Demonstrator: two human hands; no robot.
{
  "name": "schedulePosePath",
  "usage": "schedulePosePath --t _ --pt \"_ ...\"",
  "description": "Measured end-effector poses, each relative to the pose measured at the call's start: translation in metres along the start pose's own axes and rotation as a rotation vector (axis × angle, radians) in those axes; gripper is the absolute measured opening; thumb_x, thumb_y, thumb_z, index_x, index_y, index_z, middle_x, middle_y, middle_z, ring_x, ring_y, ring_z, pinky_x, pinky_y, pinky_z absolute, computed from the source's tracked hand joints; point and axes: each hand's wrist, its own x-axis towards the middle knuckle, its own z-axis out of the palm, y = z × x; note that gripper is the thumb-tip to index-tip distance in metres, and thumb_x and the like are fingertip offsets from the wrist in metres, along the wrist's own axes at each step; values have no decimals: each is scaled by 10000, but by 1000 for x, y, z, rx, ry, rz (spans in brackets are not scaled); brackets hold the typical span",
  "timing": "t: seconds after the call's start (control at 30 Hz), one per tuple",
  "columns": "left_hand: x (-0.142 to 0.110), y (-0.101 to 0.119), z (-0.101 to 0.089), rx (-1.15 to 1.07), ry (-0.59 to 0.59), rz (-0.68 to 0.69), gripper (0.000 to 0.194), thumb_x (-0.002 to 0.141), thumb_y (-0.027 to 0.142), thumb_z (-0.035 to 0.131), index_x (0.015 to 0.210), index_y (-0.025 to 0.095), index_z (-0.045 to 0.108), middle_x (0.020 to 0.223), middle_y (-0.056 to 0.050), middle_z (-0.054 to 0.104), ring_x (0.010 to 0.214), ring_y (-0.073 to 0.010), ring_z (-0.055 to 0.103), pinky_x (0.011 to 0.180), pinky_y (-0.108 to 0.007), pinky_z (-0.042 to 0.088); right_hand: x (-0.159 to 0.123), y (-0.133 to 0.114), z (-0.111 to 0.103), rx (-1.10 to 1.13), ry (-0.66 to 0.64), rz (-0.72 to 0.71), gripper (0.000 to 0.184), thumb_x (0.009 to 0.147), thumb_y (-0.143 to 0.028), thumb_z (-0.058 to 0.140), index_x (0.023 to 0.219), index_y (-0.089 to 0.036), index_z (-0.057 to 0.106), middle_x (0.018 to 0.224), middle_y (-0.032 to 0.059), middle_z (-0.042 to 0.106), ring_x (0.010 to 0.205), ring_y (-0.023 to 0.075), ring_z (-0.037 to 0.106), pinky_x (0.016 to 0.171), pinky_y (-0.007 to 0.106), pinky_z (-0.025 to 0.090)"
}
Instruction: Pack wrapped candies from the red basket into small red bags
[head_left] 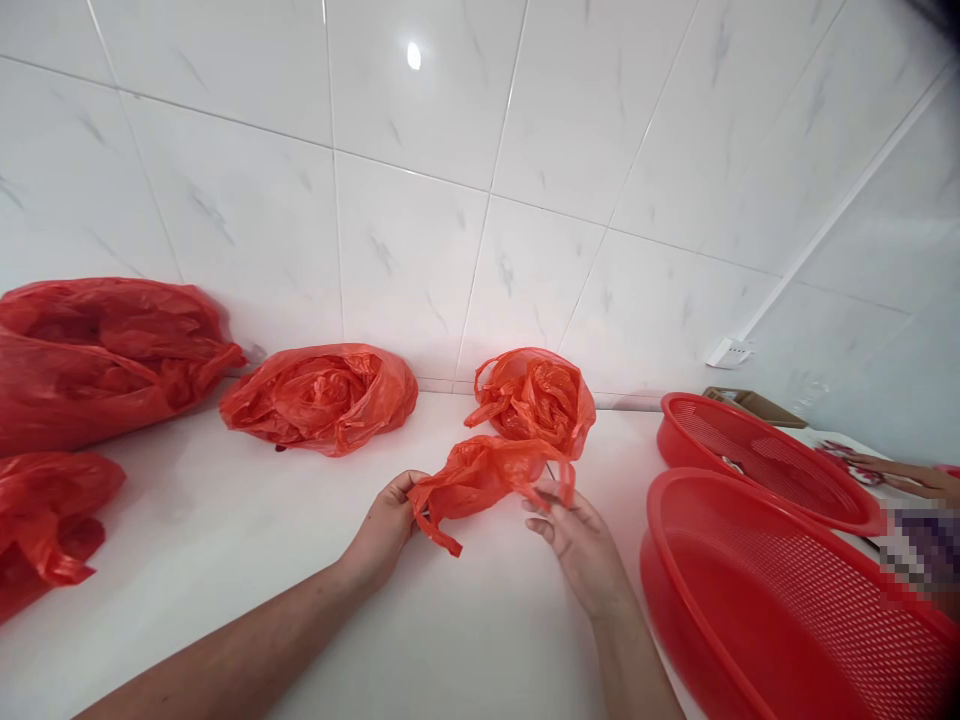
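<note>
Red plastic bag [480,482], crumpled, between hands [382,530] [577,555]

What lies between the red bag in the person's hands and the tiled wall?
In the head view, a bunched red plastic bag sits there.

Red plastic bag [480,490], red mesh-patterned colander [664,590], grey-veined white tiles [405,250].

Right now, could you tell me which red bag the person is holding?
It is the flattened red plastic bag stretched between the left hand and right hand; the other bags lie bunched on the white counter.
</note>
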Motion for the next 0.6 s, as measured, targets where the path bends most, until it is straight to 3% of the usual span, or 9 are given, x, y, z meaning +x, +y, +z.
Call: schedulePosePath --t 0.07,0.13,0.23,0.33,0.43,0.5,0.6 --pt "-1 0 1 -1 -37 -7 114 752 200 639 762 190 526 660 50 571 589 -89 522 621 -240 473 -1 7 9 -189 -28 22 310 772 -286 641 1079 -249 643 1204 58 598 1084 231 564 923 388 432" --pt "-2 -1 2 6 -91 -8 125 768 230 645 763 187 528 669 45 575 603 -95 531 649 -258 475 -3 13 17 -305 -45 56 470 751 -181 595 1204 -299 564 1276 29 558 1109 213 553 955 388 404" --pt "-5 -4 6 54 -150 -6 147 758 239 672 762 182 536 674 43 581 589 -90 515 606 -229 433 -4 16 28 -423 -38 55 570 718 -112 528 1247 -323 516 1244 11 571 1064 190 567 932 362 407" --pt "-7 -7 10 117 -215 28 139 745 219 678 731 172 549 717 34 580 588 -83 494 568 -208 383 -4 17 35 -515 -80 -48 347 793 -186 494 1103 -285 611 1099 16 624 986 185 574 870 325 422" --pt "-9 -12 12 188 -319 103 120 705 135 671 683 164 556 710 30 561 618 -92 495 585 -213 373 -4 22 36 -569 -85 -83 177 848 -316 486 909 -263 644 839 7 631 786 180 571 708 297 428" --pt "-11 -14 12 221 -385 140 122 686 89 645 667 164 551 712 26 561 631 -96 495 594 -217 373 -3 25 35 -607 -51 -51 181 847 -371 503 770 -243 605 676 -7 565 641 161 507 601 284 385" --pt "-15 -15 13 239 -431 142 138 672 71 618 644 162 518 734 22 562 638 -93 482 600 -218 369 -2 27 35 -606 -46 1 265 835 -410 524 649 -222 510 594 -17 478 560 132 398 517 270 307"
